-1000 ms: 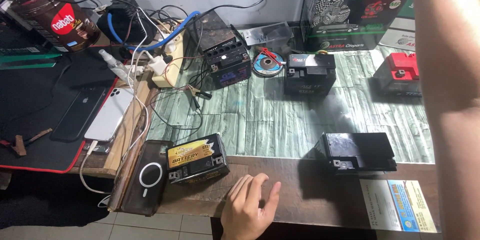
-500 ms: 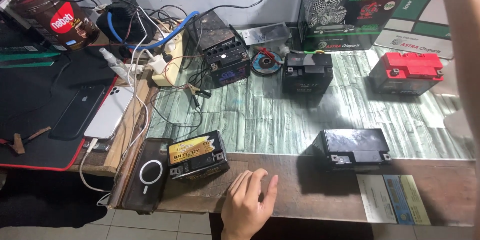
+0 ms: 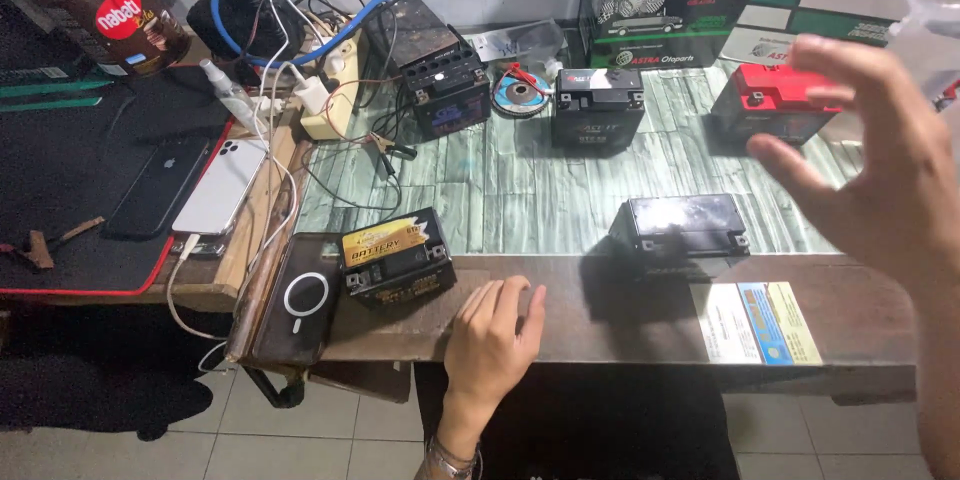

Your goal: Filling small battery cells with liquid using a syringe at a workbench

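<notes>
Five batteries [image 3: 398, 258] sit on the table, four black and one red [image 3: 768, 100]; two phones [image 3: 222, 185] lie at left.

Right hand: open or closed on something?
Open. The right hand is raised above the table, fingers spread, holding nothing; the red rectangular battery sits behind it.

The left hand [image 3: 492, 342] lies palm down, fingers together and stretched forward, holding nothing, a band at its wrist. The right hand [image 3: 872, 168] is raised well apart from it, open, fingers spread and loosely curled, palm turned leftward, forearm running down the frame's edge.
</notes>
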